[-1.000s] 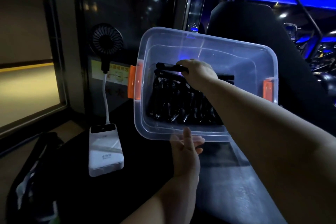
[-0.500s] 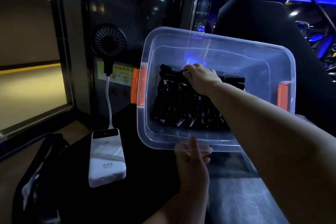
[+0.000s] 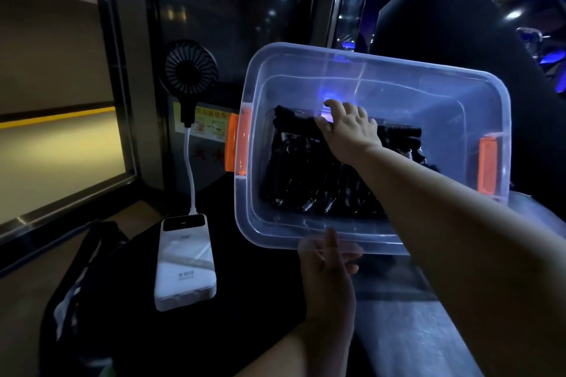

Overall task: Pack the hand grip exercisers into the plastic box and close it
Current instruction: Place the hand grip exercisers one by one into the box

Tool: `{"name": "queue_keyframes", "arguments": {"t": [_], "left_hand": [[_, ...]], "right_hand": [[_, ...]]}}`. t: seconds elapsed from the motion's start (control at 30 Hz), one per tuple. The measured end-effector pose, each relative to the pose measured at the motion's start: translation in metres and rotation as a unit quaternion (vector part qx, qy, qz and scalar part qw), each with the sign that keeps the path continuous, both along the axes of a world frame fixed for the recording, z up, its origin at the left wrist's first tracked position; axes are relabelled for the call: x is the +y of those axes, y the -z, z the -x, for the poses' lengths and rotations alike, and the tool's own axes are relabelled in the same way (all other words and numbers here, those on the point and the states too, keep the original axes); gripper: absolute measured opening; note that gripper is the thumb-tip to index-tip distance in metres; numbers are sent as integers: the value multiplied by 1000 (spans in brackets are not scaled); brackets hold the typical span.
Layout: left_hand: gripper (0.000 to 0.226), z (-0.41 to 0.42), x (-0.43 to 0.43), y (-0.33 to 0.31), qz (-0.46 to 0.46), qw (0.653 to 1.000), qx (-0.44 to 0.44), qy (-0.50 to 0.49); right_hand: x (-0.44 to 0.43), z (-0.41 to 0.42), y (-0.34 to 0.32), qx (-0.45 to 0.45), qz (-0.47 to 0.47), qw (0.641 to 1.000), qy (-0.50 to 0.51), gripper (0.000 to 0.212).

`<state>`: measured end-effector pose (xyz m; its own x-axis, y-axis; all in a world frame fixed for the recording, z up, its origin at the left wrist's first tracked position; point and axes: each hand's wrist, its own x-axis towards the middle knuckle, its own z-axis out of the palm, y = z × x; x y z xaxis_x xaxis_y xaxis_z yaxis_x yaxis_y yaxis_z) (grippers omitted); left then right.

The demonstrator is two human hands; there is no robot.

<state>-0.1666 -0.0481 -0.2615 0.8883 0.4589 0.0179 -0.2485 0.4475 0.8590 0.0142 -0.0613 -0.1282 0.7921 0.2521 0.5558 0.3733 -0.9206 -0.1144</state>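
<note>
The clear plastic box (image 3: 398, 70) with orange latches (image 3: 242, 144) is tilted up toward me, lidless. Several black hand grip exercisers (image 3: 306, 177) with metal springs lie packed in a row on its bottom. My left hand (image 3: 327, 278) grips the box's near rim, thumb over the edge and fingers underneath. My right hand (image 3: 349, 128) reaches inside, fingers spread and lifted, palm and thumb resting against the topmost exerciser at the far end of the row. My right forearm hides the right part of the row.
A white power bank (image 3: 183, 263) lies on the dark table at left, wired to a small black fan (image 3: 190, 70) standing behind it. A dark bag (image 3: 85, 285) sits at the lower left. A grey surface (image 3: 413, 330) lies below the box, and a glass wall stands behind.
My right hand's fingers, curled around the topmost exerciser before, have opened and lifted off it. The box stays tilted in my left hand.
</note>
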Motion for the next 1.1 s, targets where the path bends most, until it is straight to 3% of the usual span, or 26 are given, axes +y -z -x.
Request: {"name": "queue_keyframes", "arguments": {"t": [0.27,0.4,0.6,0.7,0.8,0.9,1.03,1.1], "left_hand": [[21,-8,1,6,15,999,34,-21],[20,-2,-2,2,-11,998,39,-44],[20,-2,-4,0,-14,999,10,-45],[19,-1,-5,0,-16,999,10,-44],[19,-2,-6,0,-13,999,8,-44],[20,-2,-6,2,-13,999,6,-43],[20,0,-6,2,-7,999,9,-42],[20,0,-7,2,-7,999,11,-40]], "right_hand": [[-47,45,24,-70,-64,995,-43,43],[-94,71,41,-108,-115,986,-52,55],[-177,106,59,-223,-147,963,-32,36],[-217,112,71,-146,-158,975,56,42],[-252,114,88,-44,-162,975,146,32],[-275,118,101,2,-175,970,170,33],[-281,124,108,134,-132,967,173,43],[-276,126,111,169,-49,972,154,44]]}}
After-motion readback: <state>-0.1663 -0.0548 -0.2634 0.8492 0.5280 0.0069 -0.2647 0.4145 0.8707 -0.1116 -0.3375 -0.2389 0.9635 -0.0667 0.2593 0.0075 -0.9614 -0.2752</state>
